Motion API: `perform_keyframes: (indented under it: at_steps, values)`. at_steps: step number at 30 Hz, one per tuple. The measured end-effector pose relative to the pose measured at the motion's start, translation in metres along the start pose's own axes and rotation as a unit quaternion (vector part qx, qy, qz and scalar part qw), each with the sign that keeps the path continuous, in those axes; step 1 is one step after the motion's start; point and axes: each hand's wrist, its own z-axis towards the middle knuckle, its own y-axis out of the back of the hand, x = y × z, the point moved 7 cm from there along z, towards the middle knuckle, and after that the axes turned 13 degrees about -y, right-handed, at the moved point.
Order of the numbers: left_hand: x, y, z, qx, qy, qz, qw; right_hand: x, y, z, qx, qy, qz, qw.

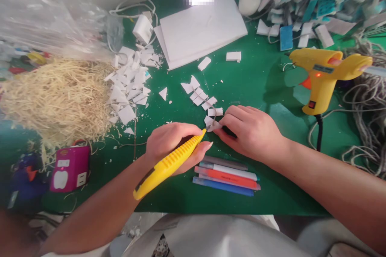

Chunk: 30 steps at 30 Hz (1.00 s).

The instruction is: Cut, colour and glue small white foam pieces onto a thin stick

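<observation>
My left hand is closed around a yellow utility knife, its tip pointing up and right at a small white foam piece. My right hand pinches that foam piece against the green mat. A row of cut white foam bits trails away just beyond the piece. Several marker pens lie side by side on the mat, right below both hands.
A yellow glue gun stands at the right with its light on. White foam sheets lie at the back, foam scraps and straw at the left, a pink box near the front left, paper scraps and cord at the right.
</observation>
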Motion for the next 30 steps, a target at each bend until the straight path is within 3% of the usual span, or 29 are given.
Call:
perform_keyframes:
  at_steps: [3, 9, 22, 30]
  values:
    - [0.004, -0.003, -0.003, 0.001, 0.027, -0.010, 1.000, 0.000, -0.001, 0.000, 0.007, -0.008, 0.001, 1.000]
    - [-0.004, 0.000, -0.002, -0.017, -0.045, -0.015, 0.999, -0.001, -0.001, 0.000, 0.011, -0.023, 0.009, 1.000]
    - [-0.009, 0.013, -0.006, -0.045, -0.103, -0.010, 0.994, 0.001, 0.000, 0.000, 0.009, -0.023, -0.009, 1.000]
    - [-0.006, 0.005, -0.006, -0.032, -0.091, -0.027, 0.995, 0.000, -0.002, 0.000, 0.019, -0.027, -0.004, 0.999]
